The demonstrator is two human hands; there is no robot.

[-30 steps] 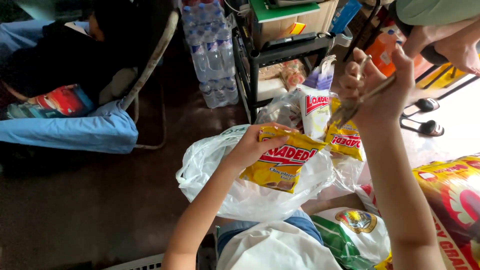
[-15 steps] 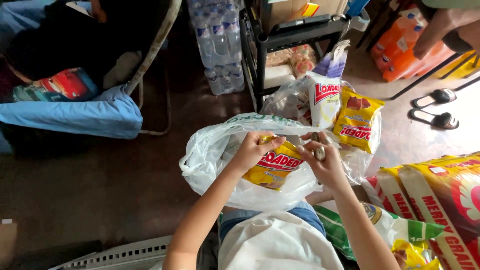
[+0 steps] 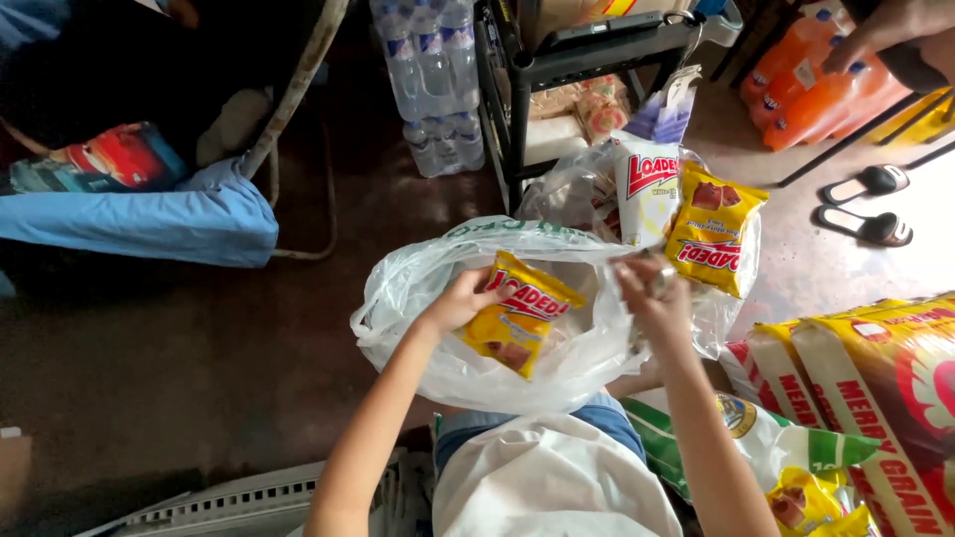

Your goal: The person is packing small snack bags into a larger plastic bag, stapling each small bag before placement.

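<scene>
Left hand [image 3: 460, 303] is gripping the upper corner of a yellow snack packet [image 3: 517, 313], fingers closed on it, and holding it tilted over the mouth of a translucent plastic bag [image 3: 418, 298]. Right hand [image 3: 652, 293] is pinching the bag's rim just beside the packet, fingers together on the film; something small and metallic may be caught in that grip, but I cannot tell what.

Judgement: the packet is going in cleanest if the right hand is keeping the rim pulled wide and taut while the left is lowering the packet corner-first.

Beyond the right hand, a second yellow snack packet [image 3: 711, 239] and a white snack packet [image 3: 647, 189] are sitting in another clear bag. Further out, water bottles [image 3: 433, 85] are standing by a black metal rack [image 3: 517, 75]; large grain sacks [image 3: 875, 378] are lying to the right.
</scene>
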